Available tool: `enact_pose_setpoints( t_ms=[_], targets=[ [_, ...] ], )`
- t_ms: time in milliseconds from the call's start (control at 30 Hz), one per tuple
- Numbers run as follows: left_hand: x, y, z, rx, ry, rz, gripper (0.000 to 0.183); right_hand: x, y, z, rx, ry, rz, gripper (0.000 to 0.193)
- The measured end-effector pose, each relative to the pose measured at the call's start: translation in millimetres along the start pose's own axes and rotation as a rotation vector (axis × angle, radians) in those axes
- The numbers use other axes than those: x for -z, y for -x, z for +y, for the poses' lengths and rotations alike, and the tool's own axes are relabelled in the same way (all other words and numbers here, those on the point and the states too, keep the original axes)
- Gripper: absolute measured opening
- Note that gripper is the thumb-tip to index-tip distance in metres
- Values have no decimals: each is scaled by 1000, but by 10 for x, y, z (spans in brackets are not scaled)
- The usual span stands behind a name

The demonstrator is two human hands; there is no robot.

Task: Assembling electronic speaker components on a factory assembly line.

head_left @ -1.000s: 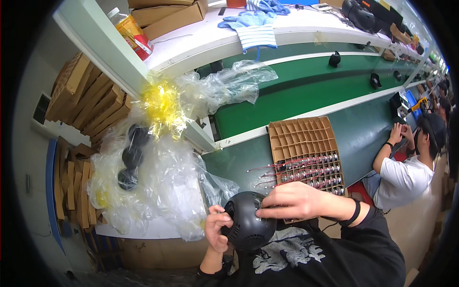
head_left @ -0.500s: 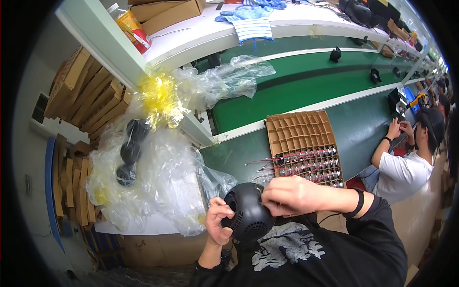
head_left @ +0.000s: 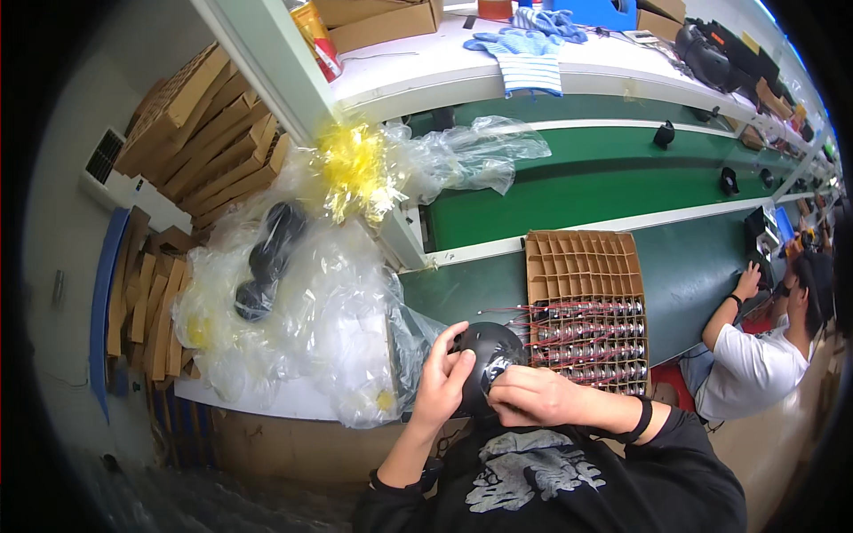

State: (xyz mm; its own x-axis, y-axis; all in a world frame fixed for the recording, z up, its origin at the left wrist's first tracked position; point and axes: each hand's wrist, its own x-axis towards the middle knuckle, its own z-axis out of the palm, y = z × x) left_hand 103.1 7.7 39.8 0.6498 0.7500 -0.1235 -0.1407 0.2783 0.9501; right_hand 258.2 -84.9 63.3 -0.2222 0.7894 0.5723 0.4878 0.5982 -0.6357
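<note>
In front of my chest is a round black plastic housing [head_left: 487, 339] with an opening on its right side. My left hand [head_left: 442, 380] grips it from the left, thumb and fingers on its shell. My right hand [head_left: 535, 396] is closed at the opening, its fingertips pinched together; whatever they hold is hidden. Just beyond, a cardboard divider tray [head_left: 582, 255] lies on the green bench. Its nearer rows hold several small metal motors [head_left: 595, 348] with red wires trailing to the left. The tray's far cells are bare.
Clear plastic bags [head_left: 333, 298] spread over the left table, with black round parts [head_left: 274, 253] among them. Yellow shredded film [head_left: 360, 169] hangs by the post. Beyond runs a green conveyor [head_left: 569, 191]. A co-worker [head_left: 755, 338] sits at right. Striped gloves [head_left: 524, 58] lie on the shelf.
The housing has turned in my hands, so its opening now faces right. My left hand has shifted up along its side. The whole view has swung somewhat leftward.
</note>
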Motion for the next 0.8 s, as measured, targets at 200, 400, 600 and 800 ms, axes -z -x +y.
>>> enact_pose_setpoints(
  t_ms=[200,400,600,800],
  targets=[
    [77,60,-115,-38,154,-29,50,-12,132,-20,-406,-463,123,10],
    [69,104,-32,-133,154,111,55,68,-3,-130,-152,29,151,34],
    [61,145,-8,-210,75,106,50,-97,-41,-71,50,420,70,40],
    [251,-7,-260,-26,-22,218,37,-352,-145,70,26,291,-170,10]
  ],
)
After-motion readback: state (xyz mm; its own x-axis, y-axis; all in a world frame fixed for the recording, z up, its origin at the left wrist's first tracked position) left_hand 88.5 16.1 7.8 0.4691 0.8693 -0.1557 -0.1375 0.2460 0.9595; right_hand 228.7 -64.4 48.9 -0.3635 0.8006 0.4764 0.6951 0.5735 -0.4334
